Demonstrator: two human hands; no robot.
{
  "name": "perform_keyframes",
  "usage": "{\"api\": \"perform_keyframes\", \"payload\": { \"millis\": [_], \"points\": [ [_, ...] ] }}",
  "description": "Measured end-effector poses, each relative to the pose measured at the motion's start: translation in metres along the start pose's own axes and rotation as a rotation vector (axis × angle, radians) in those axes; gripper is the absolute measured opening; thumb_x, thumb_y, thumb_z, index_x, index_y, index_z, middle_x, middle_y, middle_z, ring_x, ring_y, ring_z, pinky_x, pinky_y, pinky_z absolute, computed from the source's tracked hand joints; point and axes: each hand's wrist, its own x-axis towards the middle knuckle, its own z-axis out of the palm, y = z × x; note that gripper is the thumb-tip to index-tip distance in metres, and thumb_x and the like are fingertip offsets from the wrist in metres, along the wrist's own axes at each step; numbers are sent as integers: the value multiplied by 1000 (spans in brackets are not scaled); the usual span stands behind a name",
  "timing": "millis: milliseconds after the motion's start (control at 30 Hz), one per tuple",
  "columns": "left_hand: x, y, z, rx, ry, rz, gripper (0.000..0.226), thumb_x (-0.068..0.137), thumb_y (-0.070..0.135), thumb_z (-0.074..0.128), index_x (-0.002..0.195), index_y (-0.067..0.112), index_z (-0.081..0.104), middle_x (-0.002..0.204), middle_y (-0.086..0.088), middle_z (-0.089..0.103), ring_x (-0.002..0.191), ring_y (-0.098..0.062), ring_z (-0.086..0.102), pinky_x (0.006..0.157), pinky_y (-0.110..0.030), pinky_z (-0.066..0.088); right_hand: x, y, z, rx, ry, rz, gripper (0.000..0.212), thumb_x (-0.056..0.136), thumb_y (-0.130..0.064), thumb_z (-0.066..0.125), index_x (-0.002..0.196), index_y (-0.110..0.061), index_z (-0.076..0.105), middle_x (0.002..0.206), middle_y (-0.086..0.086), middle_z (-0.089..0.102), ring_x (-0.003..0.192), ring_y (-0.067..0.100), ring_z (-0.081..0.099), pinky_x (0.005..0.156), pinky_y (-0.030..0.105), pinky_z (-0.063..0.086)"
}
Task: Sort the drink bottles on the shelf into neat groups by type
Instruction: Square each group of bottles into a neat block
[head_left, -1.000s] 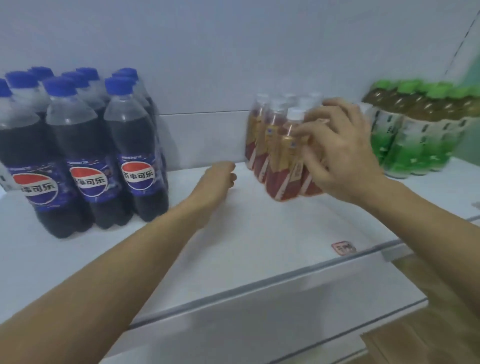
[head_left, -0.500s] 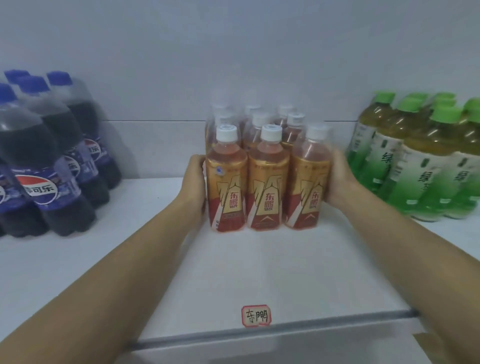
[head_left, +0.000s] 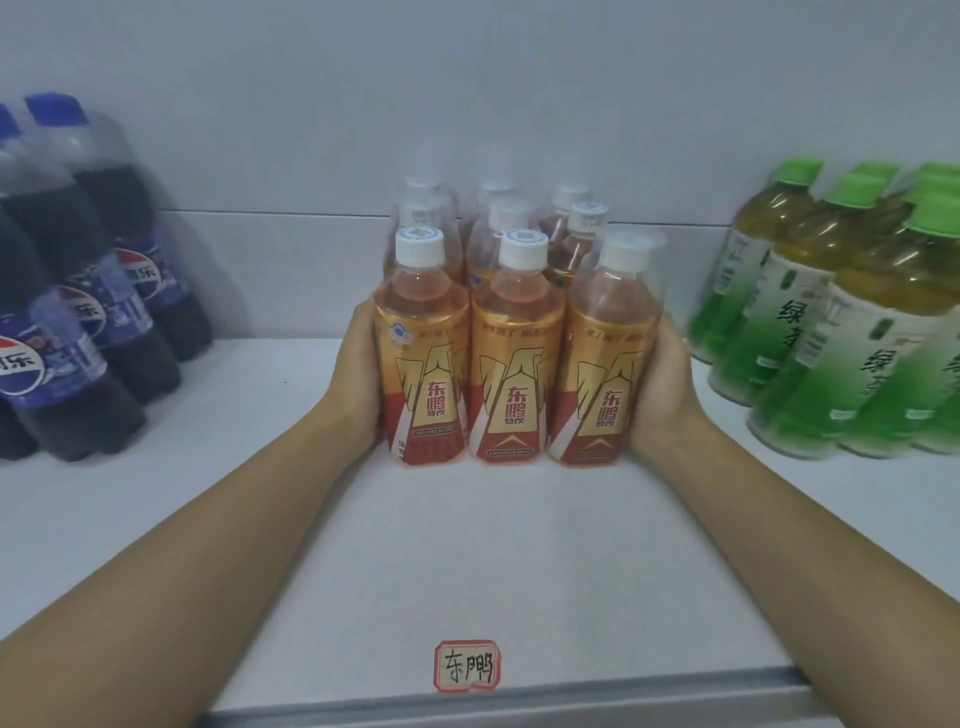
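Observation:
A block of several orange-and-gold energy drink bottles (head_left: 514, 364) with white caps stands in rows at the middle of the white shelf (head_left: 519, 561). My left hand (head_left: 358, 384) presses flat against the left side of the front-left bottle. My right hand (head_left: 660, 389) presses against the right side of the front-right bottle. The fingertips of both hands are hidden behind the bottles. Dark cola bottles (head_left: 104, 291) with blue caps are grouped at the left. Green tea bottles (head_left: 852, 332) with green caps are grouped at the right.
A small red-bordered handwritten label (head_left: 466, 666) is stuck near the shelf's front edge, straight in front of the orange bottles. The white back wall (head_left: 493, 104) rises close behind all three groups. Bare shelf gaps separate the groups.
One second ago my right hand gripped the orange bottles from the top and my left hand lay on the shelf. Both hands now press the block's sides, and the view has moved closer.

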Motion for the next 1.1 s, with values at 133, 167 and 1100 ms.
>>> {"api": "perform_keyframes", "payload": {
  "millis": [133,167,1100],
  "points": [
    [-2,2,-4,-31,-51,0,48,82,57,50,93,26,84,105,-4,79,98,-21,76,76,-34,61,3,6,6,-25,12,-28,58,102,-50,33,96,-18,81,101,11,77,96,28,72,81,39,58],
    [-2,2,-5,-32,-54,3,47,83,56,49,92,26,85,104,-4,79,97,-20,76,75,-34,61,5,6,5,-27,7,-25,57,102,-51,35,98,-17,80,104,12,76,100,31,71,85,42,57],
    [-13,9,-16,4,57,14,51,94,53,42,89,26,84,104,-6,79,96,-23,76,74,-36,62,13,8,11,-90,-93,164,51,101,-42,39,77,-20,78,84,5,74,84,22,70,82,36,55]
  ]
}}
